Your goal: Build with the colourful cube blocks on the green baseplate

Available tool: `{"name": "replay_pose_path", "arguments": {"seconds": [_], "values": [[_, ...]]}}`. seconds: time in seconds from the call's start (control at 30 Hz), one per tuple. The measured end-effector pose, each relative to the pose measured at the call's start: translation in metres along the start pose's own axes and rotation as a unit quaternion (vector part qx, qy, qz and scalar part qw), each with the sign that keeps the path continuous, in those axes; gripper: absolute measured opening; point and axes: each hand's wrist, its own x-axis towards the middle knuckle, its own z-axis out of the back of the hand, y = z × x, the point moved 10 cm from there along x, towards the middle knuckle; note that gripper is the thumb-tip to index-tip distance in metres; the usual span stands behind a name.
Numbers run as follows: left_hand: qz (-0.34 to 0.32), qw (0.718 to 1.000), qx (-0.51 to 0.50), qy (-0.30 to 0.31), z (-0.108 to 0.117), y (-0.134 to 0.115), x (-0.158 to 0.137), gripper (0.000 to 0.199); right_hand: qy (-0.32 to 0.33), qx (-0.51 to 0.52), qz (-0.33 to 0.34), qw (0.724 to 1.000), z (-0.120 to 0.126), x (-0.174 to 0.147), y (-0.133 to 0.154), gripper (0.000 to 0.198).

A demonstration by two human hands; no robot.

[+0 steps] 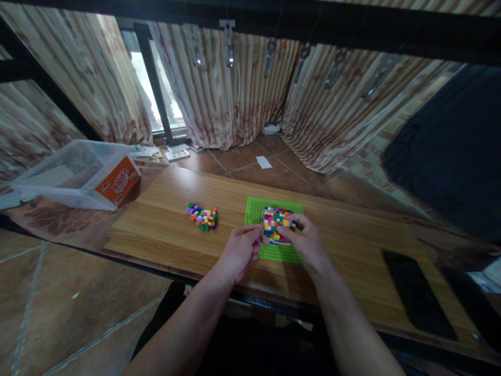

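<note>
A block built of many-coloured toy bricks (274,222) stands on a bright green studded baseplate (254,204). At its left side is my left hand (241,249), thumb and fingers pinched together. A bit of magenta shows at those fingertips, perhaps a small brick, too small to be sure. My right hand (309,237) reaches over the block's right part, with thumb and index finger closed on its top and edge. The hand hides the block's right side. Loose toy bricks (202,218) of several colours lie in a pile on the wooden board to the left.
The wooden board (156,224) carries all this, with a dark flat phone-like slab (417,292) at its right end. Left of the board stands a clear plastic bin (74,180) with an orange label. Striped curtains (242,99) hang behind, and a dark cloth shape (450,146) looms at right.
</note>
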Motion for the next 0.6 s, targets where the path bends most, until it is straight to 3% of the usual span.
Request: {"name": "replay_pose_path", "arguments": {"seconds": [0.17, 0.43, 0.5, 0.6], "values": [[-0.005, 1.0, 0.005, -0.007, 0.003, 0.0, 0.002, 0.022, -0.011, 0.088, -0.109, 0.99, -0.002, -0.002, -0.007, 0.037], [-0.022, 0.999, -0.017, -0.017, 0.009, -0.007, 0.005, 0.021, -0.041, 0.169, -0.135, 0.975, 0.004, -0.004, -0.003, 0.036], [-0.025, 0.999, -0.024, -0.033, 0.013, -0.01, 0.005, 0.02, -0.086, 0.258, -0.138, 0.952, 0.017, -0.003, -0.005, 0.031], [-0.028, 0.997, -0.047, -0.054, 0.018, -0.015, 0.006, 0.019, -0.131, 0.398, -0.158, 0.894, 0.03, -0.002, -0.013, 0.027]]}}
